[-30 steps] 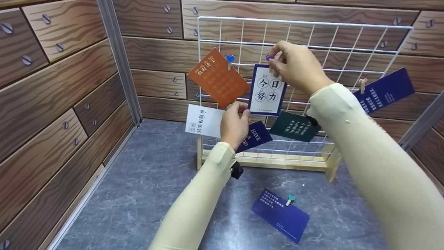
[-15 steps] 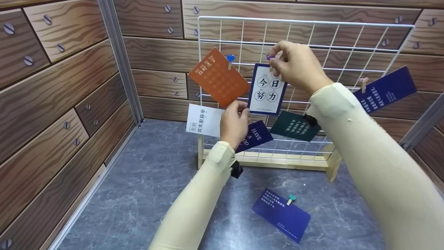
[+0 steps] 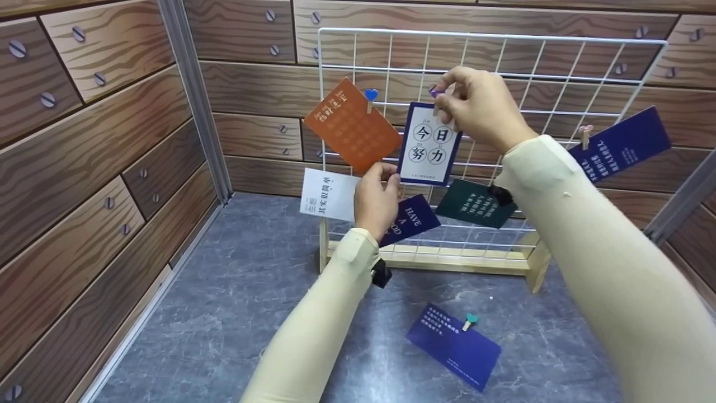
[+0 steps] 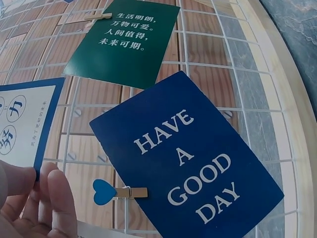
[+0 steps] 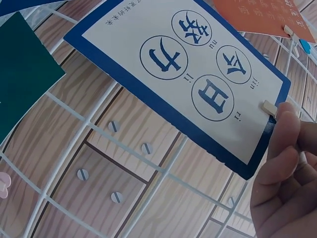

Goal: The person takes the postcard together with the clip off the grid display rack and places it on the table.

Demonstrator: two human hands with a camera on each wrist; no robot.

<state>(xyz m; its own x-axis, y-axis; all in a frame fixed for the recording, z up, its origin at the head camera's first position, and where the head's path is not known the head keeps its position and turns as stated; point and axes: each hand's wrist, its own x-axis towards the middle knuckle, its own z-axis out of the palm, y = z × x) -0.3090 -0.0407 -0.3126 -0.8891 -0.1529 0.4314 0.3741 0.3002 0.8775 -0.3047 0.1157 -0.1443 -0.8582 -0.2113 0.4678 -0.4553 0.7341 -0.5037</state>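
My left hand [image 3: 376, 201] pinches the lower left corner of a blue-bordered white card [image 3: 428, 145] between thumb and fingers. At the card's top edge, my right hand [image 3: 484, 109] pinches a small wooden clothespin with a purple heart [image 3: 436, 91]. The right wrist view shows the clothespin's tip [image 5: 270, 107] over the card's edge. Upright, the card overlaps the white wire grid [image 3: 492, 36] in the head view. Below it, a navy "HAVE A GOOD DAY" card [image 4: 188, 163] hangs by a blue-heart clothespin [image 4: 119, 192], partly hidden by my left hand in the head view.
Around it on the grid hang an orange card [image 3: 353, 131], a white card [image 3: 330, 193], a dark green card [image 3: 475, 204] and a blue card [image 3: 629, 145]. Another blue card [image 3: 453, 350] with a green-heart clothespin [image 3: 469, 321] lies on the grey tabletop [image 3: 224, 313] in front of the wooden base [image 3: 447, 260].
The white card's lower end has shifted very slightly left together with my left hand. Both hands keep their hold; the other cards have not moved.
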